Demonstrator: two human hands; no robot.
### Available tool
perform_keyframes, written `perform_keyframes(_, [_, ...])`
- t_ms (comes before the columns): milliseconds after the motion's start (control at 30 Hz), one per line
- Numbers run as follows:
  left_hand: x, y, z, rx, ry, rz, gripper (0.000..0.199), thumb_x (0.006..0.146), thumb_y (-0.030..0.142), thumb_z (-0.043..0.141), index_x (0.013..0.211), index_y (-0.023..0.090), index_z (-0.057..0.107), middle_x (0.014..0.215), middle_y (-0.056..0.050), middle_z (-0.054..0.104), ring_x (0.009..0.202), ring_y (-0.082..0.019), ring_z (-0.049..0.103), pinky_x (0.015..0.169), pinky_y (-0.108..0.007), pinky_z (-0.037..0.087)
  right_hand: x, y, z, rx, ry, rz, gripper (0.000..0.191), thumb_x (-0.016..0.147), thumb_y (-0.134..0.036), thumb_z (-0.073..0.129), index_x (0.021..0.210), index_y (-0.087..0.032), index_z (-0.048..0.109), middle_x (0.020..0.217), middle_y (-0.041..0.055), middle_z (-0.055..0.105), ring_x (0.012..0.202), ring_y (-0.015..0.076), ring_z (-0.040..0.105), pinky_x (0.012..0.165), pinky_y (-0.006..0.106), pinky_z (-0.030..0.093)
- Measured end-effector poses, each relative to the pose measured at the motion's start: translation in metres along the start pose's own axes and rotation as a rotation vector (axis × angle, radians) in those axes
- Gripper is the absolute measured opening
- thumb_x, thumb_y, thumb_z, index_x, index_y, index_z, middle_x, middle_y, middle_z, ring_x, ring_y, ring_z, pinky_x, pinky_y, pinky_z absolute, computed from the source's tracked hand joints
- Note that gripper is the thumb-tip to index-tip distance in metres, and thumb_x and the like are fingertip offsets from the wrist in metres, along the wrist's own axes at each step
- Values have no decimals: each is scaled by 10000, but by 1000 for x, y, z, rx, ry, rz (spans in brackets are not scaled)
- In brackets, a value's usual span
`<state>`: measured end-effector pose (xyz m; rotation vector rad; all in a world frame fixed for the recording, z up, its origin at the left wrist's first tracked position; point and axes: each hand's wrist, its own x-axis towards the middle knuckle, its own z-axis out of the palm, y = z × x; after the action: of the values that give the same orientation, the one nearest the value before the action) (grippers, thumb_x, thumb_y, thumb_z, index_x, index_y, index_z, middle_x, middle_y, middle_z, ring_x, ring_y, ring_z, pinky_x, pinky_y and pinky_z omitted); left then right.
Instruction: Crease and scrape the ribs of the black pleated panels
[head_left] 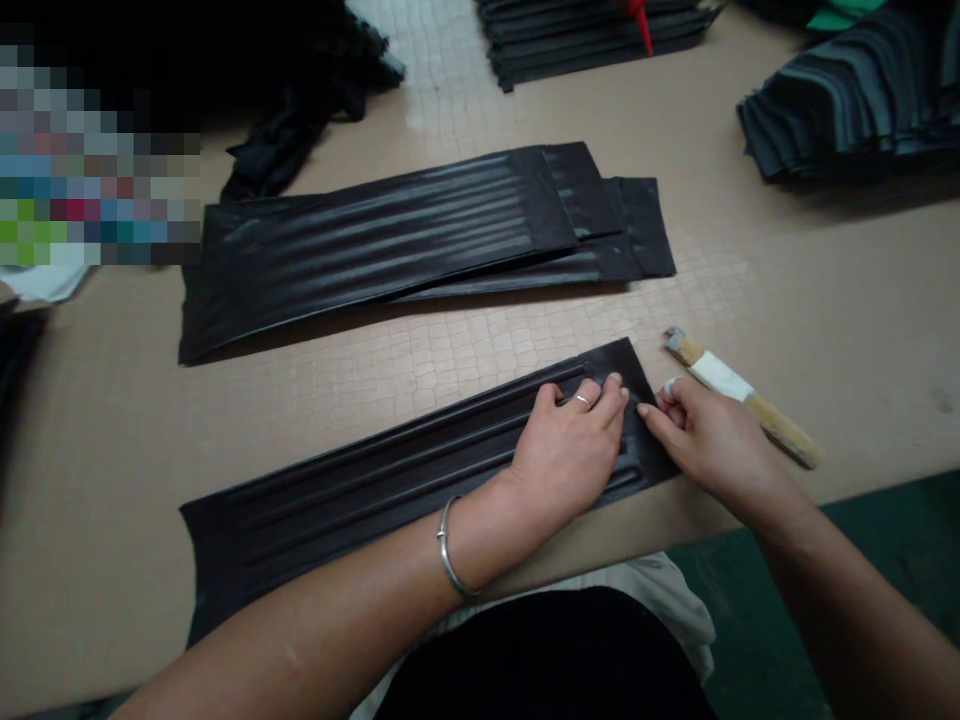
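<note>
A long black panel [390, 450], leather-like with raised lengthwise ribs, lies slantwise near the table's front edge. On its right part rests my left hand [566, 450], fingers bent and a little apart, tips pressing on the surface; it wears a ring and a bangle. At the panel's right end my right hand [709, 440] pinches the edge between thumb and fingers, and something white wraps one fingertip. Just beyond my right hand lies a worn wooden strip [784, 430] with white wrapping around its middle.
Several similar black ribbed panels [360, 235] lie overlapped farther back on the tan table [97, 420]. A dark stack [570, 45] with a red pointed thing on it sits at the back. More dark layered pieces [847, 110] stand at back right, black material [277, 140] at back left.
</note>
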<state>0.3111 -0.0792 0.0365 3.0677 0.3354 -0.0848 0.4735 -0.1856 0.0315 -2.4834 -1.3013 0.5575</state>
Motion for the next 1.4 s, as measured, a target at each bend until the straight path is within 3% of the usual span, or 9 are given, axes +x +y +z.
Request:
perform_keyframes(233, [5, 10, 2, 71, 27, -29, 442, 1038, 149, 401, 1435, 47, 566, 1521, -160, 543, 1206, -276, 561, 808, -418, 527, -9, 4, 7, -32, 54, 5, 278, 925, -434, 553, 735, -245, 481, 624, 11, 567, 557, 184, 487, 583, 310, 287])
perform_keyframes(500, [0, -5, -15, -10, -51, 16, 443, 1062, 233, 408, 1484, 226, 543, 1574, -103, 503, 1248, -301, 565, 868, -447, 522, -2, 0, 9, -152, 76, 31, 191, 979, -408, 570, 958, -218, 574, 757, 58, 673, 648, 248, 612, 597, 324, 291])
perform_keyframes(633, [-1, -4, -9, -15, -23, 9, 453, 1062, 201, 394, 1495, 194, 525, 1580, -83, 503, 1236, -273, 568, 872, -438, 527, -5, 4, 9, -139, 86, -1, 194, 986, -365, 599, 1059, -188, 571, 833, 69, 688, 707, 261, 642, 621, 332, 349])
perform_keyframes(767, [4, -5, 0, 4, 17, 18, 435, 1047, 136, 386, 1442, 59, 551, 1543, -125, 541, 1169, -244, 603, 859, -391, 552, -23, 7, 13, -197, 186, -215, 201, 1013, -231, 512, 1157, -134, 613, 1018, 134, 679, 900, 286, 633, 753, 377, 454])
perform_keyframes(867, [4, -15, 3, -54, 52, 34, 391, 1036, 129, 416, 1362, 45, 615, 1491, -132, 592, 1178, -235, 617, 920, -369, 564, -39, 9, 18, -255, 207, -450, 358, 1005, -116, 434, 1307, -118, 626, 1141, 155, 658, 1011, 291, 592, 879, 414, 481])
perform_keyframes(1033, [-5, -33, 14, -164, 130, 10, 420, 1027, 153, 449, 1419, 79, 579, 1559, -114, 532, 1435, -270, 494, 1182, -430, 459, -44, 5, 28, -362, 176, -478, 465, 979, -72, 432, 1419, -96, 579, 1372, 172, 622, 1217, 325, 553, 946, 472, 475])
perform_keyframes(1167, [-8, -34, 24, -206, 132, 16, 472, 1018, 141, 431, 1469, 21, 505, 1591, -174, 473, 1494, -279, 436, 1249, -429, 387, -27, -7, 38, -302, 124, -563, 484, 1056, -185, 355, 1516, -80, 464, 1638, 137, 379, 1523, 273, 305, 1178, 525, 330])
perform_keyframes(1267, [-7, -37, 28, -209, 157, 0, 503, 1027, 175, 422, 1489, -22, 454, 1598, -224, 441, 1513, -300, 406, 1248, -449, 389, -11, -12, 43, -266, 75, -565, 622, 1083, -399, 369, 1589, -39, 327, 1685, 162, 235, 1579, 282, 164, 1250, 579, 213])
perform_keyframes(1400, [-7, -43, 32, -194, 139, -13, 537, 1042, 231, 412, 1518, -19, 410, 1616, -242, 400, 1530, -320, 373, 1248, -489, 380, 12, -16, 45, -231, 70, -532, 731, 1084, -541, 307, 1614, -40, 272, 1691, 168, 199, 1587, 280, 136, 1266, 592, 172])
